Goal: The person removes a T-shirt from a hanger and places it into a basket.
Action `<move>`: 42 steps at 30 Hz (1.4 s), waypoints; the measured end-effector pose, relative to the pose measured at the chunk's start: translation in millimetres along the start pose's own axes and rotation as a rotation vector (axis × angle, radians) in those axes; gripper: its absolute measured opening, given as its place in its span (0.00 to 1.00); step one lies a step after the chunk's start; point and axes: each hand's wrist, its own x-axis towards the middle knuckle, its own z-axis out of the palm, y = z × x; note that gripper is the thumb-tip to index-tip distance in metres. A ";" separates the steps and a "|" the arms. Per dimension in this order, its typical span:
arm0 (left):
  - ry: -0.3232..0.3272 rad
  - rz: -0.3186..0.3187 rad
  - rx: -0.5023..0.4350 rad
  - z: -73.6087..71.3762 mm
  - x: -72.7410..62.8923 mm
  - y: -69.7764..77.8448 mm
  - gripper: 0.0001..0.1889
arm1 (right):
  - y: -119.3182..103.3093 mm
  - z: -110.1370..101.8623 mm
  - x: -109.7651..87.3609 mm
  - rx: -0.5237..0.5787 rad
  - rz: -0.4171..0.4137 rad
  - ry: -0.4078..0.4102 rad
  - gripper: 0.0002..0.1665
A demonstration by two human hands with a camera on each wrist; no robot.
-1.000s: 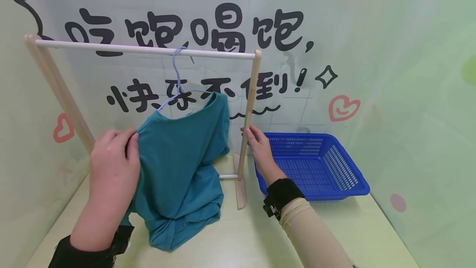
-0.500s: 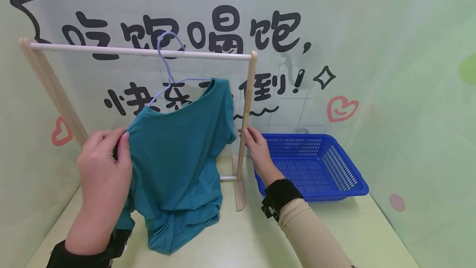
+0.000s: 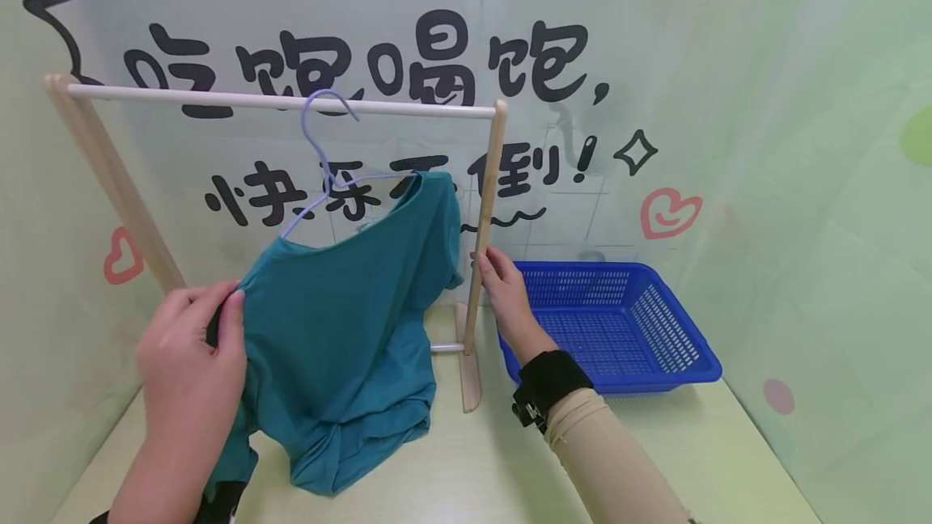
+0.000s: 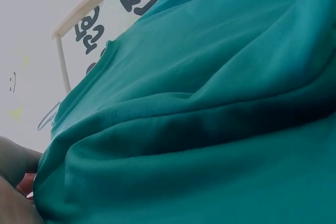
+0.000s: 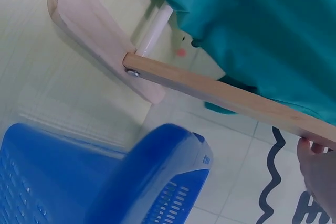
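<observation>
A teal T-shirt (image 3: 342, 306) hangs tilted on a thin lavender hanger (image 3: 328, 176), its lower part bunched on the table. The hanger's hook is at the rack's white rail (image 3: 218, 98); I cannot tell whether it bears on it. My left hand (image 3: 192, 346) pinches the shirt at its left shoulder and sleeve edge, and the cloth fills most of the left wrist view. With thumb and fingers, my right hand (image 3: 506, 289) holds the right wooden post (image 3: 489, 192) of the clothes rack. In the right wrist view, that hand's fingertips touch the post (image 5: 226, 93).
A blue plastic basket (image 3: 709, 358) with perforated sides stands right of the rack, close to my right forearm. The rack's wooden foot (image 3: 469, 378) rests on the pale table (image 3: 408, 500). Behind is a wall sheet (image 3: 655, 39) with black characters.
My left hand has moved left and down with the shirt's shoulder. The hanger's hook rose at the rail, shifted left, then came down again. My right hand stays on the post.
</observation>
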 end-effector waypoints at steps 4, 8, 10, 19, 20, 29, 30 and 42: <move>-0.051 -0.003 0.022 -2.6 -7.8 -4.9 0.13 | 3.9 0.9 -0.9 -0.014 -0.001 0.087 0.31; -0.103 0.003 0.026 -2.6 -14.6 -12.5 0.12 | 5.9 0.6 -6.6 0.028 -0.024 0.149 0.32; -0.130 0.008 0.025 -2.5 -17.6 -17.7 0.12 | 8.6 0.1 -10.3 0.061 -0.053 0.165 0.32; -0.244 0.007 0.027 -15.3 -26.9 -35.7 0.11 | 11.5 -3.8 -40.5 -0.022 -0.319 0.151 0.29; -0.249 0.013 0.018 -17.9 -27.5 -35.9 0.11 | 9.8 -4.0 -44.8 -0.036 -0.359 0.143 0.28; -0.280 -0.001 -0.029 -40.3 -29.1 -27.9 0.12 | -19.2 0.6 -76.9 -0.134 -0.657 0.053 0.27; -0.282 0.005 -0.030 -42.1 -29.4 -27.0 0.12 | -23.2 1.0 -79.8 -0.135 -0.676 0.044 0.26; -0.208 0.113 -0.147 -60.9 -30.3 -11.3 0.12 | -66.8 8.8 -106.9 -0.134 -0.877 -0.035 0.25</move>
